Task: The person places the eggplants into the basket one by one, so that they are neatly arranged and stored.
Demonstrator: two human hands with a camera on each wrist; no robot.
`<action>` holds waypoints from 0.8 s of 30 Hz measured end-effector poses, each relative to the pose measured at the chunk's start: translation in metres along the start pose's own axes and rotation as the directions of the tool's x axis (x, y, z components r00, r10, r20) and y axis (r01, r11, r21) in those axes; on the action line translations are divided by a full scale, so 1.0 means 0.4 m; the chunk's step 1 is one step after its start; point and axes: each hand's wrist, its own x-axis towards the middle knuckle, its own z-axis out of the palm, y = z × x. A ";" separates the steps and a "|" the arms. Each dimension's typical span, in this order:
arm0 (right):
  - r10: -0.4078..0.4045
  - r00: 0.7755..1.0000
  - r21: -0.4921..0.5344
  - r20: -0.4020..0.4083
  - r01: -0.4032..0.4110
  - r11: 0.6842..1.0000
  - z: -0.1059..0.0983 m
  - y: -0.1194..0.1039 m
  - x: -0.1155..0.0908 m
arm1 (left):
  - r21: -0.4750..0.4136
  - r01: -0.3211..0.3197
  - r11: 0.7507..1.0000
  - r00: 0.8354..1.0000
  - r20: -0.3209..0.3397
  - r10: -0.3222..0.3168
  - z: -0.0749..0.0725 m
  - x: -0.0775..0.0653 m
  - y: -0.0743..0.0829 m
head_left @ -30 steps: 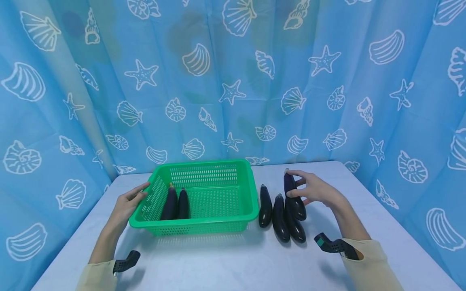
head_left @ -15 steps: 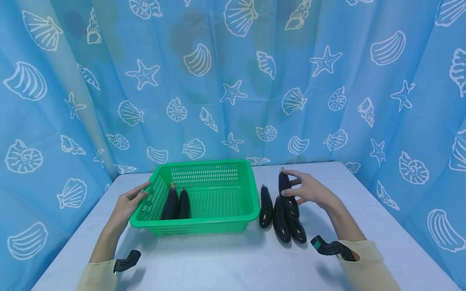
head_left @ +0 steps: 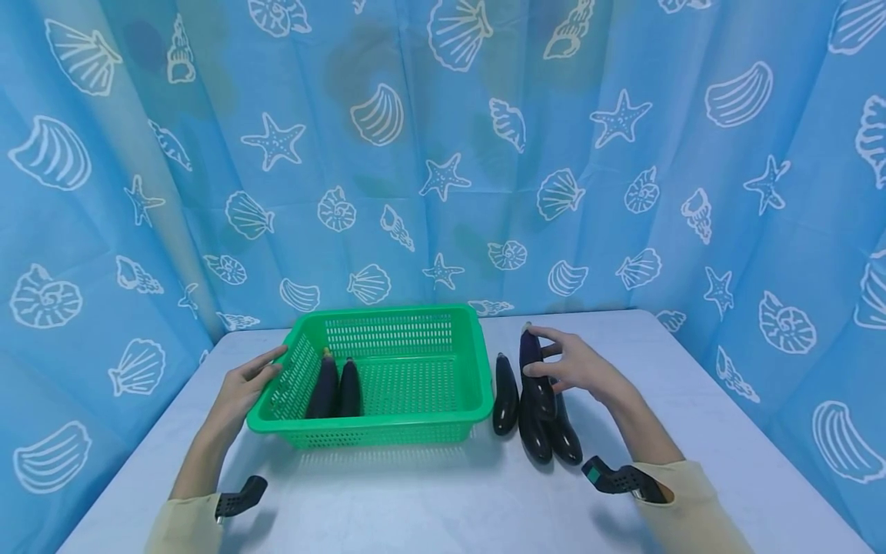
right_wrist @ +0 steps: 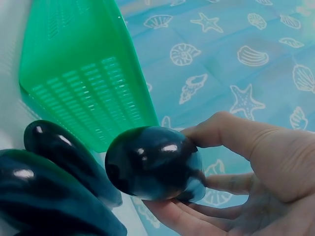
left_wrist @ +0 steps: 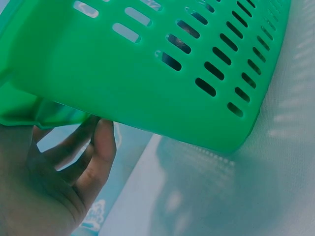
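My right hand (head_left: 577, 368) holds a dark purple eggplant (head_left: 538, 396) between thumb and fingers, over the other eggplants. In the right wrist view its round glossy end (right_wrist: 150, 162) faces the camera. Below it on the table lie two eggplants, one on the left (head_left: 533, 438) and one on the right (head_left: 566, 440); a third eggplant (head_left: 506, 396) lies nearer the basket. At the left, my left hand (head_left: 238, 391) grips the rim of a green plastic basket (head_left: 374, 429). Inside the basket, side by side at its left, are two eggplants (head_left: 323, 391).
A white cloth covers the table (head_left: 401, 504). Behind it and at both sides hangs a blue curtain (head_left: 443, 223) with white shell and starfish prints. Each wrist wears a black camera mount, one left (head_left: 240, 498) and one right (head_left: 619, 478).
The right hand has moved left with the eggplant, from above the right end of the pile toward the basket. The left hand and basket have stayed in place.
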 end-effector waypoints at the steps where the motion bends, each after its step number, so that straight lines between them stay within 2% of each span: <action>1: 0.000 1.000 0.003 0.002 0.000 1.000 0.002 -0.001 0.000 | 0.000 0.002 1.000 1.000 0.001 -0.002 0.000 0.000 0.000; 17: -0.009 0.999 0.080 0.034 0.006 0.997 0.017 -0.026 0.002 | -0.007 -0.013 1.000 1.000 0.002 0.013 -0.002 0.001 -0.005; 24: -0.028 0.998 0.099 0.049 0.023 0.995 0.024 -0.036 0.001 | -0.004 0.000 1.000 1.000 0.004 0.000 -0.003 0.003 -0.006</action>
